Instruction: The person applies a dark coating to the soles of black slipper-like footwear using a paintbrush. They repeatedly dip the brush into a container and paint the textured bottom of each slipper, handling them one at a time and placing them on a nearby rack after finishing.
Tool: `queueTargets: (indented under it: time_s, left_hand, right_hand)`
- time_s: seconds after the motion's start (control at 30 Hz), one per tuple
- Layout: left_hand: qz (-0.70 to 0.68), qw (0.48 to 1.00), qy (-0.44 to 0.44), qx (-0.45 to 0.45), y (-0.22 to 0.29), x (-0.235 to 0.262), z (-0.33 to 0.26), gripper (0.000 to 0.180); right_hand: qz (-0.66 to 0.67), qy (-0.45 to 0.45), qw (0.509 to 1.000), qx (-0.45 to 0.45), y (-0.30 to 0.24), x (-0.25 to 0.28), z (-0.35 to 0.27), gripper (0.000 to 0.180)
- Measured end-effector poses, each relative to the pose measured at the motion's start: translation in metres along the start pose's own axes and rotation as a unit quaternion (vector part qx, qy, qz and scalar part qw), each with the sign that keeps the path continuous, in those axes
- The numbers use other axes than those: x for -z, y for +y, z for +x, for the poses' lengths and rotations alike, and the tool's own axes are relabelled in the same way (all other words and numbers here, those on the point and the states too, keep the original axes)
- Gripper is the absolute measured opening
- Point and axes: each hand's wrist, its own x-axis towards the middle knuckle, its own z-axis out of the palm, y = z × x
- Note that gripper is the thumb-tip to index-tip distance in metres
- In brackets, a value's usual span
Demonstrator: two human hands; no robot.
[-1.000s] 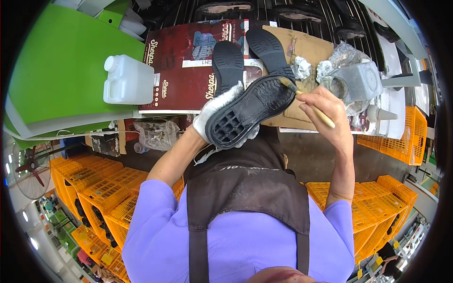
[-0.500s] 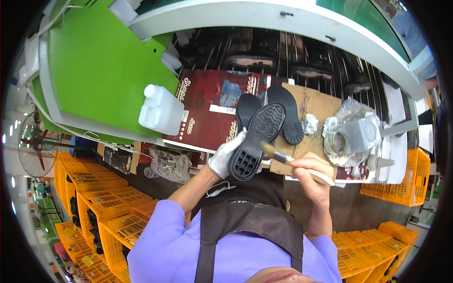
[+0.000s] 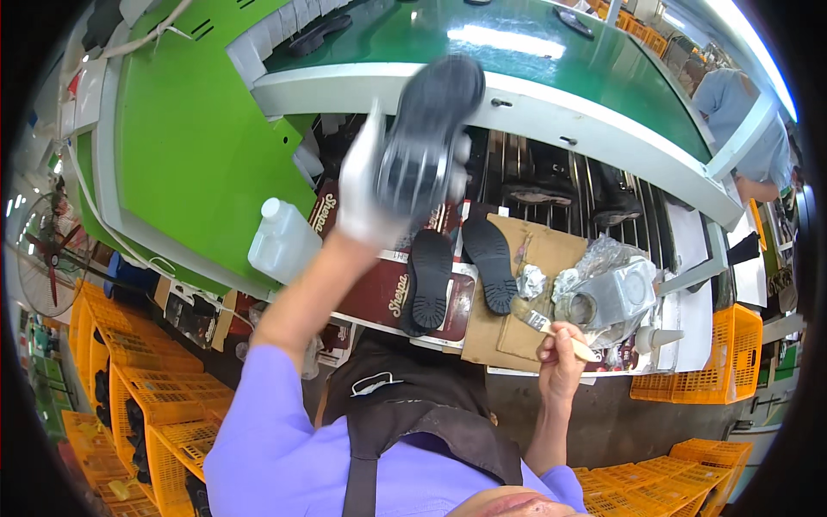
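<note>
My left hand (image 3: 362, 194), in a white glove, is stretched far forward and closed on a black shoe sole (image 3: 431, 129). Motion smears both, and the sole overlaps the pale frame of the green conveyor (image 3: 603, 82). Bare and lower down, my right hand (image 3: 562, 355) grips a flat paintbrush (image 3: 536, 320) by its pale handle. The bristles point up and left, over the cardboard (image 3: 525, 336). Two more dark soles lie between my hands: a ridged sole (image 3: 431, 271) with another edge showing under it, and a second sole (image 3: 489, 263) partly on the cardboard.
A translucent jug (image 3: 280, 241) stands at the left beside a green cabinet (image 3: 189, 129). To the right are a clear plastic container (image 3: 624, 293) in crumpled film and a nozzle bottle (image 3: 659, 338). Shoes sit on rollers under the conveyor. Orange crates (image 3: 164, 370) line the left.
My left hand has carried the sole forward and up, from in front of my apron to the conveyor edge. The brush has come away from the sole and stays in my right hand.
</note>
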Motion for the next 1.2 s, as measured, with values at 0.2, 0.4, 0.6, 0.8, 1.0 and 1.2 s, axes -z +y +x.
queueTargets:
  time_s: [0.2,0.4,0.6,0.8,1.0,1.2]
  left_hand:
    - [-0.111,0.976,0.158,-0.096,0.065,0.029,0.193,0.063]
    - [0.31,0.846,0.19,-0.389,-0.002,0.072,0.155,0.027]
    - [0.786,0.591,0.05,-0.174,-0.128,0.073,-0.002,0.065]
    - [0.848,0.504,-0.102,0.127,-0.19,0.025,-0.041,0.087]
    - [0.809,0.575,-0.084,0.093,-0.192,0.045,-0.045,0.066]
    - [0.42,0.886,0.191,0.039,-0.169,0.083,-0.071,0.055]
  right_hand:
    - [-0.021,-0.062,0.998,-0.019,0.002,-0.009,-0.002,0.016]
    - [-0.05,-0.01,0.998,-0.039,0.011,0.003,-0.011,0.019]
    - [-0.05,-0.003,0.999,-0.01,0.006,0.018,-0.003,0.017]
    - [-0.061,0.048,0.996,0.041,-0.011,0.029,0.0,0.018]
    - [-0.211,0.072,0.968,0.111,-0.025,0.049,0.004,0.017]
    - [-0.438,0.079,0.872,0.205,-0.033,0.066,0.032,0.011]
